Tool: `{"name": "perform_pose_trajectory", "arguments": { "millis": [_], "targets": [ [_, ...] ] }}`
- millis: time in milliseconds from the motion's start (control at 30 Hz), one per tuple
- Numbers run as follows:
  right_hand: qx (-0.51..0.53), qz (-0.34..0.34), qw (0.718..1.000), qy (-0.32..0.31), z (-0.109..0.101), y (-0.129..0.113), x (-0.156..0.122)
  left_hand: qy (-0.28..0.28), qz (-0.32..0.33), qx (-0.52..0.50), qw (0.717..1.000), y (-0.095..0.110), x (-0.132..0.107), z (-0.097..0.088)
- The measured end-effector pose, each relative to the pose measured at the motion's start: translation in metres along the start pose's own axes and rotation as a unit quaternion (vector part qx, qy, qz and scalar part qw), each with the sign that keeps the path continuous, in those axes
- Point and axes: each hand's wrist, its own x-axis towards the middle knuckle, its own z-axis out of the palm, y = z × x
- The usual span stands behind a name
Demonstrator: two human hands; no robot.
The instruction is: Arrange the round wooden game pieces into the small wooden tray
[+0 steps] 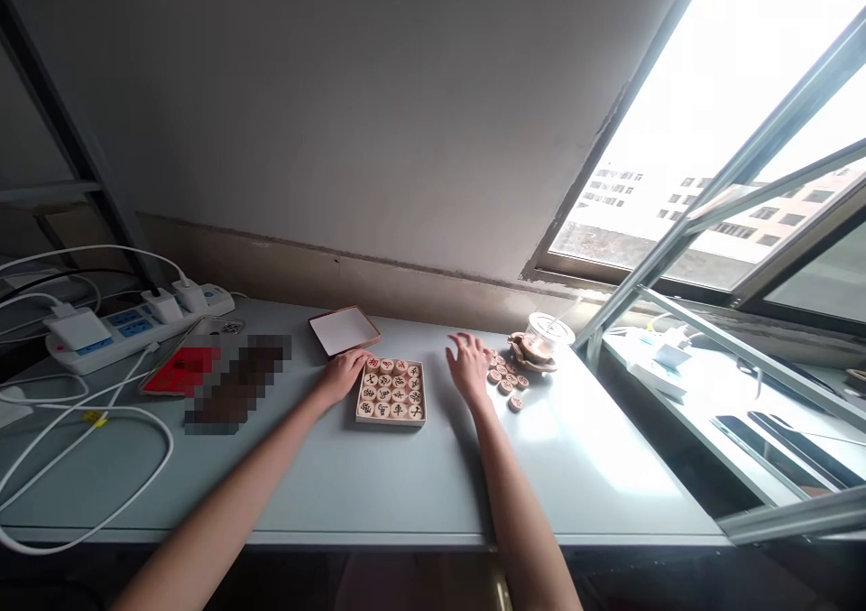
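A shallow square box (391,420) on the grey table holds rows of round wooden chess pieces (391,389) with red and black characters. My left hand (344,372) rests against the box's upper left corner, its fingers curled on the rim. My right hand (466,364) hovers with fingers spread and nothing in it, between the box and a loose pile of chess pieces (506,377) lying to the right.
The box's lid (344,330) lies upside down behind the box. A plastic cup (547,335) stands by the loose pieces. At the left are a power strip (128,324) with plugs, white cables (81,467) and a red booklet (179,370). An open window frame (683,232) rises at right.
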Motion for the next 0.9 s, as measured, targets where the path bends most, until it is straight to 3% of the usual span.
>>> {"name": "perform_pose_trajectory", "arguments": {
  "millis": [100,233,467,533,667,900],
  "targets": [
    [-0.081,0.101,0.991,-0.023,0.005,0.031,0.004,0.001,0.013,0.006,1.0,-0.003,0.001,0.001],
    [-0.055,0.079,0.995,-0.027,0.006,0.044,0.0,0.0,0.018,0.014,1.0,-0.004,0.001,0.002],
    [0.003,0.021,1.0,-0.004,-0.007,0.018,-0.006,-0.008,0.012,0.011,1.0,-0.002,0.0,0.001],
    [0.081,-0.02,0.996,-0.027,-0.01,0.011,-0.006,0.008,0.008,0.007,1.0,-0.002,-0.001,0.0],
    [0.285,-0.139,0.943,-0.1,-0.016,-0.004,-0.008,0.065,-0.004,0.01,0.998,0.002,-0.005,-0.005],
    [0.199,-0.151,0.964,-0.094,-0.018,-0.021,-0.015,-0.025,-0.01,0.169,0.985,0.022,-0.012,-0.018]
  ]
}}
